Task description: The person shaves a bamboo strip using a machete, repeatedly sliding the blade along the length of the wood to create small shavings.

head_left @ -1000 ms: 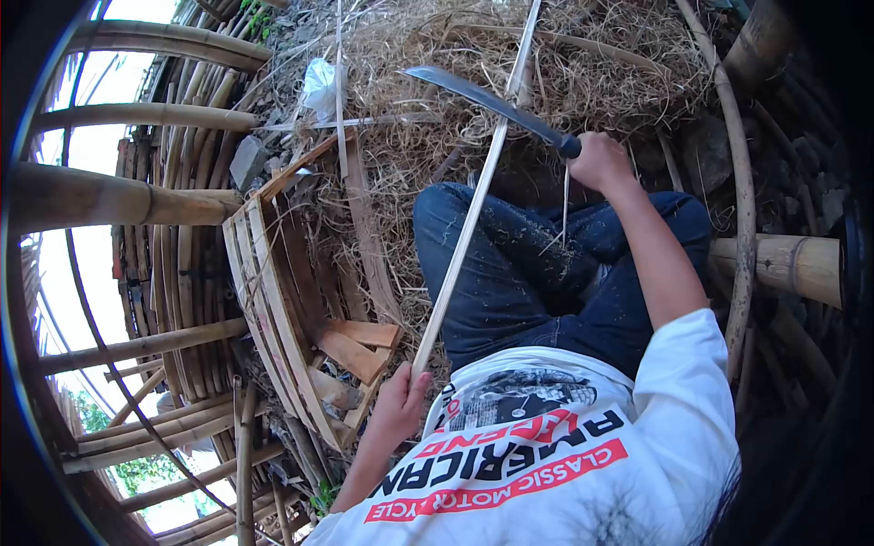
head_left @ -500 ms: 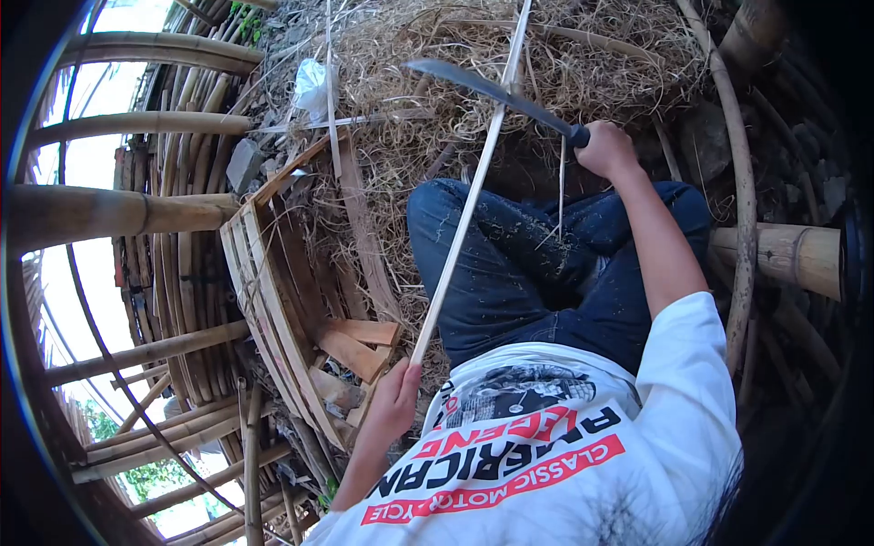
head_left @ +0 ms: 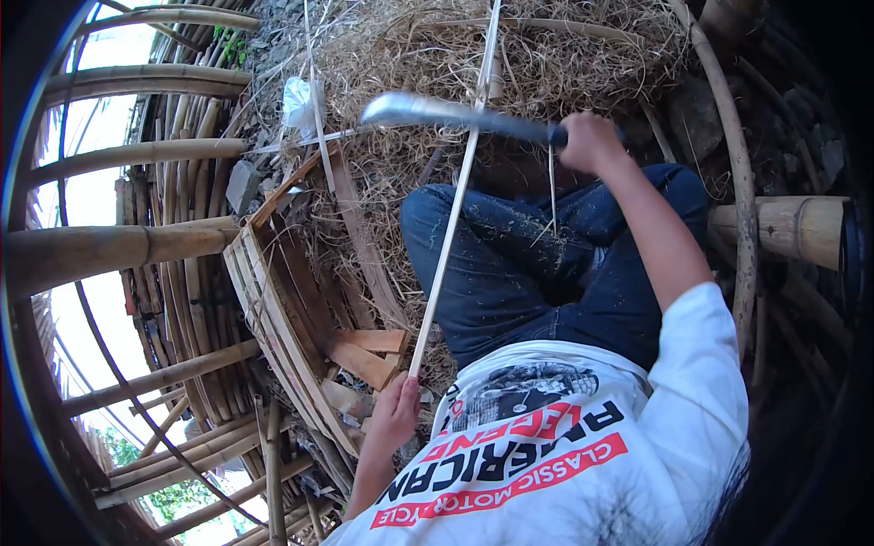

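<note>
My left hand [head_left: 395, 411] is closed around the near end of a long, pale bamboo strip [head_left: 444, 255]. This strip slants up and away across my knee, its far part over the heap of dry shavings. My right hand [head_left: 590, 144] grips the dark handle of a machete [head_left: 428, 110], whose blade points left and is smeared by motion. The blade crosses over the strip near a short bamboo stub [head_left: 496, 75] that stands behind it. Shavings are scattered on my jeans [head_left: 519, 237], and a thin sliver [head_left: 552, 182] stands by my lap.
On the left is a slatted wooden crate [head_left: 282, 337] with wood offcuts [head_left: 364, 359] beside it. Bamboo poles [head_left: 146, 82] form a railing beyond. A plastic bag [head_left: 299, 103] lies near the shavings heap [head_left: 592, 77]. To the right, a thick bamboo pole [head_left: 783, 230] passes a curved branch [head_left: 733, 164].
The machete blade has swung so its tip sits lower and the blade lies more level across the strip. My left hand keeps its hold. The whole view has shifted slightly.
</note>
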A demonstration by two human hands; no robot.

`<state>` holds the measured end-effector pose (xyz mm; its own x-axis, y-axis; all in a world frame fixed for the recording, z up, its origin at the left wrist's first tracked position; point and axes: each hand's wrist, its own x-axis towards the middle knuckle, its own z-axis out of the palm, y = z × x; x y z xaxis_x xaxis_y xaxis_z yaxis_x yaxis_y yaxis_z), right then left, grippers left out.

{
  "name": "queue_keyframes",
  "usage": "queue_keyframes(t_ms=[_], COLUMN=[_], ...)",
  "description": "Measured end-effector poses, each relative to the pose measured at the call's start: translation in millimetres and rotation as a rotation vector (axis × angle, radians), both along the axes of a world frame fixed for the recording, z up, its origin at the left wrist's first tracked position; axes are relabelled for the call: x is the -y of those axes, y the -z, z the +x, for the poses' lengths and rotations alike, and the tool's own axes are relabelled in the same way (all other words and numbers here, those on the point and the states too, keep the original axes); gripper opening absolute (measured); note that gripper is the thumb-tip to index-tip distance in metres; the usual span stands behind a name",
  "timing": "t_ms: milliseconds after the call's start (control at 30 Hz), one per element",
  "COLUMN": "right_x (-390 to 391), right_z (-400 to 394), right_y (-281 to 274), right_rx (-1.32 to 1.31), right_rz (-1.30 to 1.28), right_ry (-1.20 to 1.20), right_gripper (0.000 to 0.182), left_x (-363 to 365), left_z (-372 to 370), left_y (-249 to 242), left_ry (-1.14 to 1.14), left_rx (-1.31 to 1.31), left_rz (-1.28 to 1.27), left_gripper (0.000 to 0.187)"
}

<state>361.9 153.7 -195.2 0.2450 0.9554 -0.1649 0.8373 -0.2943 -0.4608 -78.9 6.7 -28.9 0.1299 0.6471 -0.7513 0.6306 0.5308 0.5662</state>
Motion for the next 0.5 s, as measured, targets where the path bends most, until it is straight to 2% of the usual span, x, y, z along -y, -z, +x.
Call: queue_keyframes(t_ms=[67, 200, 300, 400, 500], right_x=[-14.9, 6.4, 45.7, 74.7, 91.8], right_z=[17.4, 12.0, -6.3, -39.8, -75.7], right_y=[-2.0, -10.5, -8.4, 2.4, -4.8], right_rx=[-0.043, -0.037, -0.164, -0.186, -0.49], right_rz=[-0.05, -0.01, 0.081, 0.295, 0.297], right_ry=[0.294, 0.243, 0.164, 0.1, 0.158], right_gripper=[0.03, 0.029, 0.021, 0.022, 0.027], left_x=[1.5, -6.1, -13.6, -18.3, -13.6], left_z=[0.0, 4.5, 9.6, 26.3, 36.3], left_y=[1.9, 4.5, 7.4, 2.4, 7.0], left_ry=[0.067, -0.023, -0.065, -0.035, 0.062], left_rx=[-0.064, 0.077, 0.144, 0.115, 0.033], left_rz=[0.064, -0.035, -0.064, -0.032, 0.049], left_gripper=[0.034, 0.033, 0.033, 0.03, 0.026])
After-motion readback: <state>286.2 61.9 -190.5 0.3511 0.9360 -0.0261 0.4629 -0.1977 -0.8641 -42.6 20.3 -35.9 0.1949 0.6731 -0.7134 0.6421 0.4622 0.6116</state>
